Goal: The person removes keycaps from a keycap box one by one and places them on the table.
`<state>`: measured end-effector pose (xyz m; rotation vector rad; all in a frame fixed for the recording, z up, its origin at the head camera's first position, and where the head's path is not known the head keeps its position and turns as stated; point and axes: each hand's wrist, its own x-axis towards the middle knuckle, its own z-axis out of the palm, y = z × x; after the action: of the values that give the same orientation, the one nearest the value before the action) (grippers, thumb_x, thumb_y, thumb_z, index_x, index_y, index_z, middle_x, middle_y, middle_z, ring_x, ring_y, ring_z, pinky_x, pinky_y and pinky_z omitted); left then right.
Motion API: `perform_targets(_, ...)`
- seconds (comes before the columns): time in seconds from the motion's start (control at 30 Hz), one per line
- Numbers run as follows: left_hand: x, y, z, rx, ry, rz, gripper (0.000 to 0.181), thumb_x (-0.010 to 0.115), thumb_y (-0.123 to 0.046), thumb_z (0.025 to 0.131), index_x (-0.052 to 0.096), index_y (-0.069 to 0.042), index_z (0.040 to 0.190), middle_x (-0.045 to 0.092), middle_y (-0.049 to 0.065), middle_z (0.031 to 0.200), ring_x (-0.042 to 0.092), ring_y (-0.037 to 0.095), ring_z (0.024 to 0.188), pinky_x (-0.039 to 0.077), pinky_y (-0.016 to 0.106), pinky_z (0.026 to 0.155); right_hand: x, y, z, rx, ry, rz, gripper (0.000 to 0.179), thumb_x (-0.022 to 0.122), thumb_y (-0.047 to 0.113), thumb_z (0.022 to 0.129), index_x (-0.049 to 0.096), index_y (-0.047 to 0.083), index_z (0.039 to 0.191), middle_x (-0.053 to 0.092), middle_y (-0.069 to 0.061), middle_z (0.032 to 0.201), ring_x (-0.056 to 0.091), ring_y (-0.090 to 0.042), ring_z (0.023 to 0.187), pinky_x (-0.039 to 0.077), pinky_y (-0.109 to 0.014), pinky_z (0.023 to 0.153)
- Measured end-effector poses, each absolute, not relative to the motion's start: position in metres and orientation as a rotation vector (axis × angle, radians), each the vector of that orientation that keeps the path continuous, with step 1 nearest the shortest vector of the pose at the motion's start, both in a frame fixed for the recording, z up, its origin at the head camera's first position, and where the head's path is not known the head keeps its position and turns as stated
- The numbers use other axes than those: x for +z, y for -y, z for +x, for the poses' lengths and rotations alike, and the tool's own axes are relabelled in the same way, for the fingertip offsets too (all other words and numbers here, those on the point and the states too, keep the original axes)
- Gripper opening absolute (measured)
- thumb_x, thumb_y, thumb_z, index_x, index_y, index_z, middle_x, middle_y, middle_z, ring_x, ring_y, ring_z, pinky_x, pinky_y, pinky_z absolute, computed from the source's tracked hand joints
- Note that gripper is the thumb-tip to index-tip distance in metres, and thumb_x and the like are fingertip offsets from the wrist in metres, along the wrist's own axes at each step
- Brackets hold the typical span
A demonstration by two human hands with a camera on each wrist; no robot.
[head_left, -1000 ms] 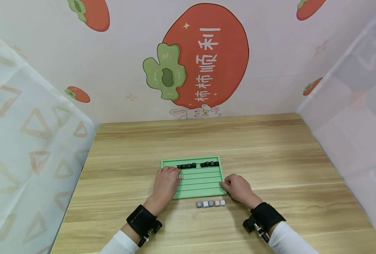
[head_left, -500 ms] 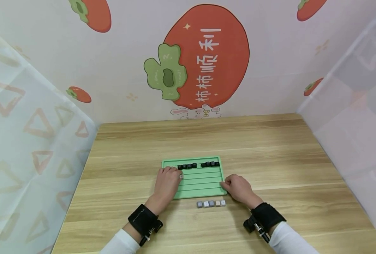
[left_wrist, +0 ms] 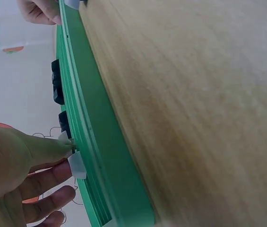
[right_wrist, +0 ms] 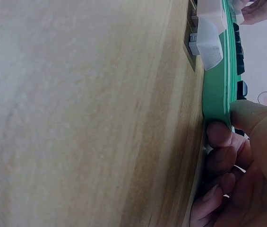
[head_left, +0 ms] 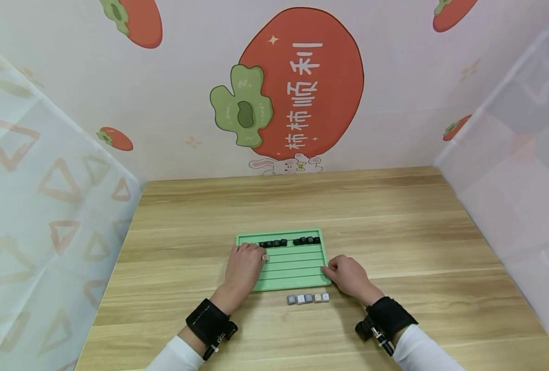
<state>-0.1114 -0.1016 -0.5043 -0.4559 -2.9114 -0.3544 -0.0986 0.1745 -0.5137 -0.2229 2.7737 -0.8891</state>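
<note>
A green tray [head_left: 293, 282] with raised ridges lies on the table. My left hand [head_left: 244, 265] is over its left side, thumb and index finger pinching a white keycap [left_wrist: 78, 165] at the ridges. Another light keycap [head_left: 265, 257] sits in the tray just right of the thumb. Black keycaps [head_left: 276, 242] stand along a back row in two groups with a gap; the hand hides the row's left end. My right hand [head_left: 350, 278] grips the tray's front right corner, its thumb [right_wrist: 249, 116] on the rim and its other fingers curled below and beside it.
On the table in front of the tray stands a row of several grey and white keycaps [head_left: 308, 298]. The wooden table [head_left: 200, 206] runs back to a printed wall cloth [head_left: 172, 103], with cloth at both sides too.
Both hands stay almost where they were, and the tray and keycaps keep their places. The head view has shifted slightly.
</note>
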Motion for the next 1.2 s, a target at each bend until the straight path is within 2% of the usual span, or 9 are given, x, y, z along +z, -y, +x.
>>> perform_targets(0.27,-0.498,0.102,-0.112,-0.358,2.879,-0.431,0.009,0.075,-0.012,0.089,0.079,-0.012,0.096,0.078,0.004,0.095,0.068,0.024,0.090,0.050,0.038,0.075,-0.515,-0.174,-0.099,-0.856,-2.771,-0.212,0.054,0.068,0.023,0.097,0.032,0.018,0.056,0.023,0.007,0.054,0.024,-0.009,0.051,0.018,-0.021,0.055)
perform_targets(0.43,-0.497,0.102,-0.110,-0.376,2.864,-0.437,0.011,0.082,-0.014,0.084,0.079,-0.013,0.095,0.078,0.003,0.092,0.068,0.022,0.085,0.050,0.035,0.070,-0.516,-0.175,-0.099,-0.855,-2.765,-0.207,0.054,0.067,0.023,0.097,0.032,0.018,0.056,0.023,0.007,0.055,0.024,-0.009,0.051,0.018,-0.021,0.055)
perform_targets(0.77,-0.495,0.102,-0.106,-0.423,2.836,-0.455,0.009,0.083,-0.016,0.083,0.079,-0.013,0.091,0.077,0.002,0.086,0.066,0.020,0.077,0.048,0.031,0.064,-0.514,-0.174,-0.099,-0.871,-2.768,-0.222,0.054,0.067,0.023,0.097,0.032,0.019,0.056,0.023,0.008,0.054,0.024,-0.008,0.051,0.018,-0.020,0.055)
perform_targets(1.03,-0.491,0.101,-0.102,-0.446,2.821,-0.476,0.010,0.083,-0.014,0.082,0.079,-0.013,0.091,0.077,0.002,0.086,0.067,0.019,0.077,0.048,0.032,0.064,-0.515,-0.175,-0.098,-0.879,-2.778,-0.227,0.054,0.067,0.022,0.097,0.032,0.019,0.057,0.022,0.008,0.055,0.024,-0.009,0.052,0.018,-0.021,0.055)
perform_targets(1.2,-0.488,0.100,-0.097,-0.470,2.834,-0.493,0.013,0.083,-0.015,0.082,0.079,-0.012,0.094,0.078,0.004,0.090,0.068,0.021,0.082,0.052,0.035,0.070,-0.515,-0.174,-0.099,-0.870,-2.771,-0.211,0.054,0.067,0.023,0.097,0.032,0.019,0.056,0.023,0.008,0.055,0.024,-0.008,0.052,0.018,-0.021,0.055)
